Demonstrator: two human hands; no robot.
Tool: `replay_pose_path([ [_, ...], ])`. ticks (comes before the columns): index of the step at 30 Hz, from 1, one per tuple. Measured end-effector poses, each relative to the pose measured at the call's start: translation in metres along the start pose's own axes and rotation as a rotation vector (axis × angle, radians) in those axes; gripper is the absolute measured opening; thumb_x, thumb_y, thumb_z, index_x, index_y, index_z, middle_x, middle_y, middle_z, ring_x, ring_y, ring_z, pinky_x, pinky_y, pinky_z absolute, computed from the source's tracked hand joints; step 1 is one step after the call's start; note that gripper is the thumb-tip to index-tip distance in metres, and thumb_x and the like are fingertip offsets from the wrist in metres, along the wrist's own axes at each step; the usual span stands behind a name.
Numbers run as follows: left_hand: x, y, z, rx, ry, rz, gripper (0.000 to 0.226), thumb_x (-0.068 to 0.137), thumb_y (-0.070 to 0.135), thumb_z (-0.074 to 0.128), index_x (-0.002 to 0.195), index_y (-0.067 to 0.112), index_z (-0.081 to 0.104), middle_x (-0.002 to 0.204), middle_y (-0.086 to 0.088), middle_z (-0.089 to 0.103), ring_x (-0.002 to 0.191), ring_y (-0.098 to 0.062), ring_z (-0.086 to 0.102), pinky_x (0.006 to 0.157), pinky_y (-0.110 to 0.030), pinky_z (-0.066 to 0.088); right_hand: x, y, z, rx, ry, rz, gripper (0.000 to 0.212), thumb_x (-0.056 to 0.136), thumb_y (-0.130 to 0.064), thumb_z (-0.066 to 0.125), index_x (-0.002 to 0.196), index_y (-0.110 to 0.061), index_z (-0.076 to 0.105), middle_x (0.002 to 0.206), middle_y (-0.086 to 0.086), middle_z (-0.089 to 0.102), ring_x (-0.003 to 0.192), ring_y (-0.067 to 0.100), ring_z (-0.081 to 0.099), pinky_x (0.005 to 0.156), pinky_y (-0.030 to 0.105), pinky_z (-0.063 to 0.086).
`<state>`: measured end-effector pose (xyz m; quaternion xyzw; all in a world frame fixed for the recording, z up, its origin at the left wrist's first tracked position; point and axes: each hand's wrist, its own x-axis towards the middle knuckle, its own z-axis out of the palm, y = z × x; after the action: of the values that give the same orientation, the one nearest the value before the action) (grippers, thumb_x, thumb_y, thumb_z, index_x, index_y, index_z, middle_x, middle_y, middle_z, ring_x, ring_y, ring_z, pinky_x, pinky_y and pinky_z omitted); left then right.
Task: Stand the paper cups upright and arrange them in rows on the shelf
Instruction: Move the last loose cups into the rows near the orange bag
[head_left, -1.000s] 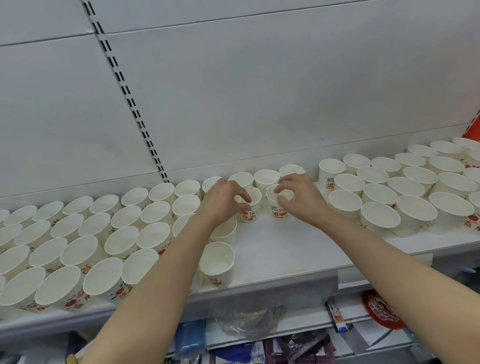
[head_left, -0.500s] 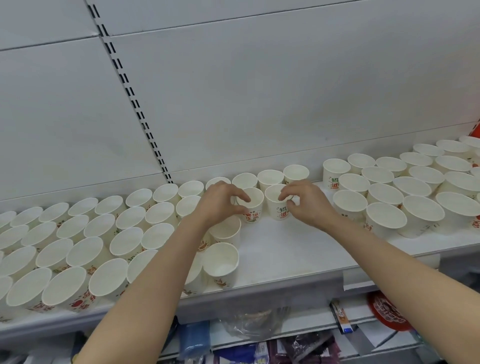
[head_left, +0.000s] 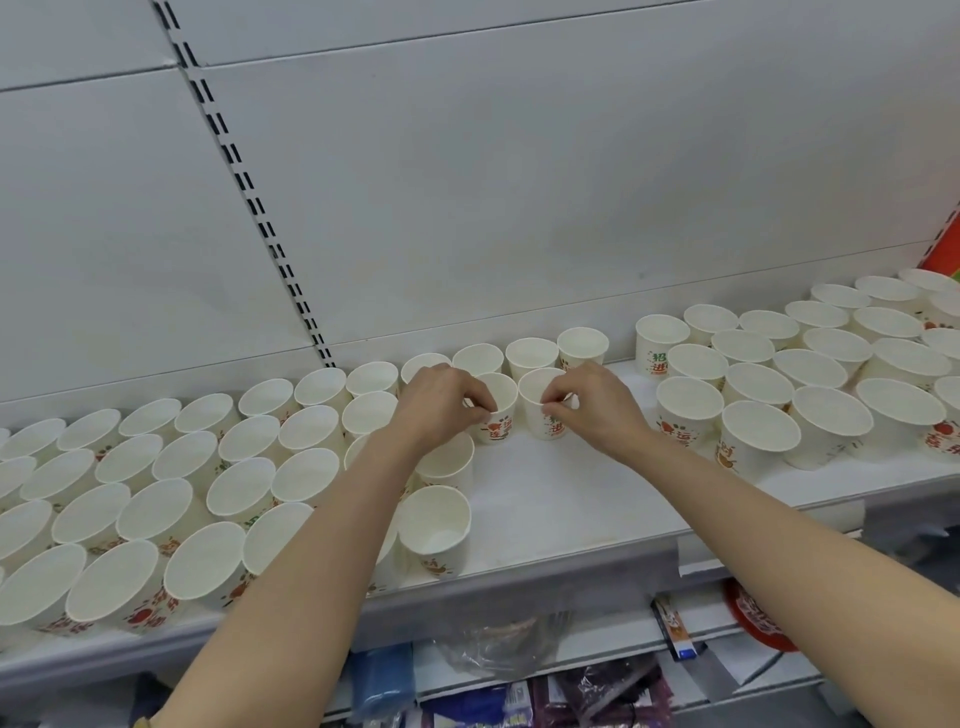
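Cups in hand: left hand (head_left: 439, 402) pinches the rim of one upright cup (head_left: 496, 408), right hand (head_left: 592, 410) pinches its neighbour (head_left: 543, 410), both standing on the shelf (head_left: 571, 499) just before the back row. Step: seating the second row. Next, likely release both and fetch more from the group beyond the right hand.

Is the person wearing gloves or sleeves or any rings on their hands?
No gloves and no sleeves: both arms are bare right to the picture's edge. The left hand and right hand show no rings. Low on the left arm, at the bottom edge, a small yellowish bit peeks out; it is too small to tell what it is.
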<state>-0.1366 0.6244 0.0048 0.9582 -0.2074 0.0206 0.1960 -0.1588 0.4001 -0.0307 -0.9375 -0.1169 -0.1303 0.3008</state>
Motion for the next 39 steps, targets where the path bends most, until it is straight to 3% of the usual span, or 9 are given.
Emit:
replay_pose_path([
  [6,-0.006,0.008,0.003,-0.029,0.064,0.012,0.019,0.079,0.033,0.075,0.098,0.031,0.073,0.103,0.007,0.069,0.099,-0.015,0.054,0.075,-0.028,0.036,-0.013,-0.002,0.002,-0.010,0.138,-0.010,0.023,0.078,-0.026,0.075,0.100,-0.019,0.072,0.101,-0.003,0.071,0.098,0.020,0.057,0.087,0.036,0.042],
  [9,-0.009,0.024,0.007,-0.141,0.127,0.022,0.025,0.080,0.030,0.074,0.105,0.031,0.072,0.114,0.008,0.067,0.107,-0.015,0.056,0.088,-0.032,0.044,-0.031,0.000,-0.006,-0.003,0.252,0.010,0.023,0.079,-0.029,0.075,0.099,-0.020,0.073,0.099,-0.005,0.071,0.097,0.020,0.059,0.087,0.034,0.043],
  [13,-0.025,0.072,0.028,-0.384,0.245,-0.003,0.025,0.083,0.028,0.072,0.108,0.028,0.071,0.113,0.011,0.067,0.102,-0.009,0.059,0.090,-0.030,0.046,-0.071,0.005,-0.022,-0.002,0.371,0.085,0.021,0.081,-0.031,0.074,0.099,-0.020,0.073,0.096,-0.007,0.071,0.095,0.017,0.059,0.086,0.035,0.044],
  [16,-0.035,0.107,0.060,-0.461,0.202,0.027,0.032,0.084,0.029,0.071,0.116,0.028,0.067,0.119,0.011,0.064,0.104,-0.007,0.057,0.093,-0.030,0.047,-0.108,0.016,-0.033,-0.004,0.444,0.097,0.017,0.080,-0.026,0.076,0.095,-0.019,0.074,0.091,-0.007,0.071,0.092,0.017,0.060,0.083,0.038,0.048],
  [23,0.002,0.155,0.097,-0.364,0.130,0.071,0.033,0.087,0.026,0.068,0.119,0.027,0.061,0.130,0.006,0.055,0.119,-0.014,0.050,0.100,-0.036,0.044,-0.173,0.066,-0.074,-0.090,0.585,0.034,0.009,0.080,-0.009,0.075,0.087,-0.013,0.073,0.085,-0.004,0.070,0.084,0.018,0.060,0.075,0.029,0.046],
  [26,0.021,0.171,0.102,-0.188,0.109,0.154,0.029,0.085,0.021,0.069,0.114,0.024,0.065,0.130,0.003,0.056,0.123,-0.021,0.044,0.103,-0.034,0.037,-0.183,0.090,-0.096,-0.119,0.633,0.051,0.007,0.084,-0.016,0.069,0.087,-0.012,0.074,0.085,-0.002,0.070,0.083,0.020,0.059,0.072,0.029,0.046],
  [31,0.023,0.173,0.102,-0.031,0.168,0.139,0.010,0.083,0.024,0.069,0.092,0.023,0.074,0.109,0.004,0.069,0.109,-0.022,0.053,0.092,-0.037,0.039,-0.166,0.113,-0.112,-0.101,0.614,0.027,0.021,0.083,-0.023,0.065,0.099,-0.012,0.072,0.098,0.004,0.064,0.096,0.024,0.054,0.089,0.014,0.032],
  [36,-0.015,0.159,0.085,-0.001,0.284,0.026,0.007,0.083,0.027,0.071,0.088,0.027,0.075,0.096,0.007,0.071,0.098,-0.019,0.057,0.083,-0.037,0.041,-0.141,0.125,-0.112,-0.170,0.505,-0.081,0.023,0.076,-0.030,0.070,0.093,-0.015,0.073,0.091,-0.001,0.069,0.094,0.024,0.050,0.081,0.035,0.041],
  [39,-0.045,0.141,0.072,0.019,0.335,-0.068,0.007,0.081,0.025,0.073,0.087,0.028,0.075,0.094,0.007,0.072,0.095,-0.021,0.059,0.083,-0.040,0.045,-0.136,0.127,-0.107,-0.212,0.463,-0.122,0.020,0.073,-0.032,0.073,0.085,-0.016,0.075,0.083,-0.003,0.070,0.092,0.024,0.049,0.075,0.034,0.036],
])
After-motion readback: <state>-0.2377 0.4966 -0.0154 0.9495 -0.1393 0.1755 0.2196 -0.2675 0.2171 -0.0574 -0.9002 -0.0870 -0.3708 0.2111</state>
